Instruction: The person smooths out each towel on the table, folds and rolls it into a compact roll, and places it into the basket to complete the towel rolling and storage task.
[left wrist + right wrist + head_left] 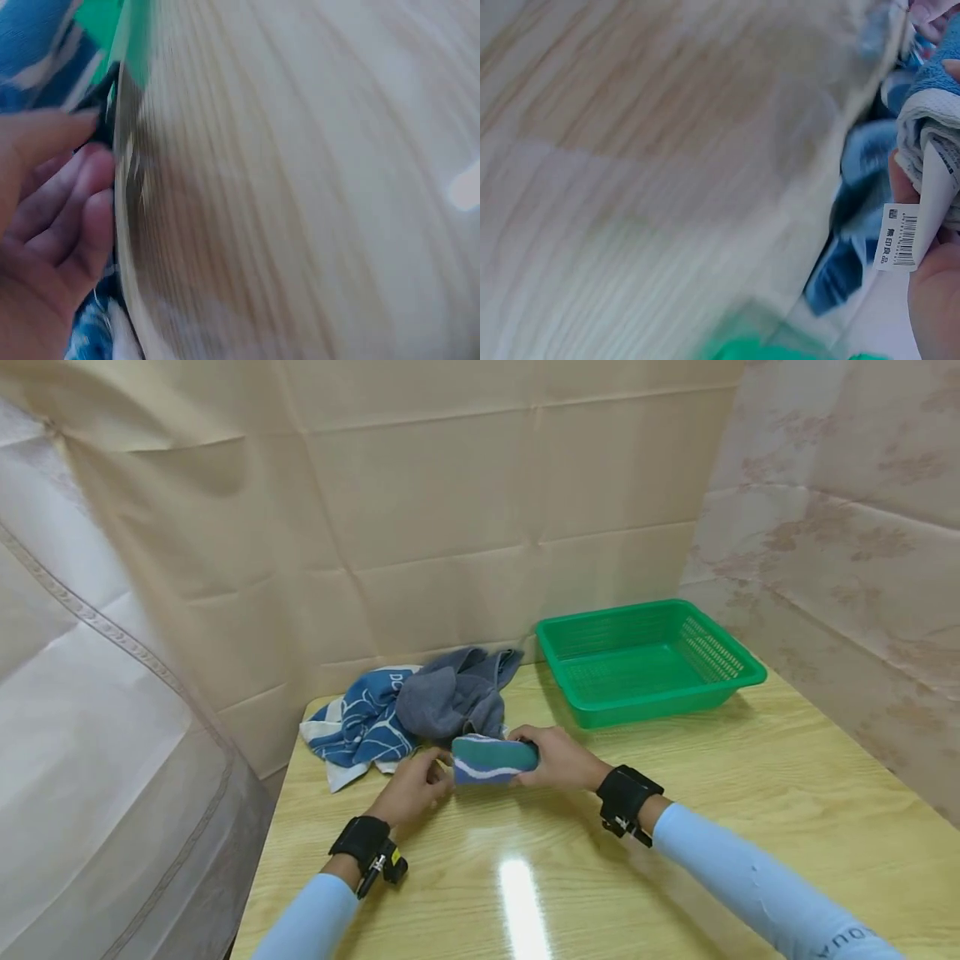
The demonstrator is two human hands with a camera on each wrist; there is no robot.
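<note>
My right hand [558, 758] grips the right end of a rolled-up towel [491, 758], green and blue with wavy white stripes, just above the table. In the right wrist view the towel's rolled end [928, 112] shows, and a white tag [898, 236] with a barcode hangs from it. My left hand [412, 789] is by the towel's left end, fingers loosely bent. Nothing shows between the left fingers [94, 169] in the left wrist view. Just behind the hands lie a crumpled grey towel [450, 702] and a blue-and-white patterned towel [367, 718].
A green plastic basket [637, 710] with perforated sides stands at the back right of the wooden table [712, 793]. Beige cloth [450, 510] hangs behind the table, and pale fabric [847, 543] hangs along its right side.
</note>
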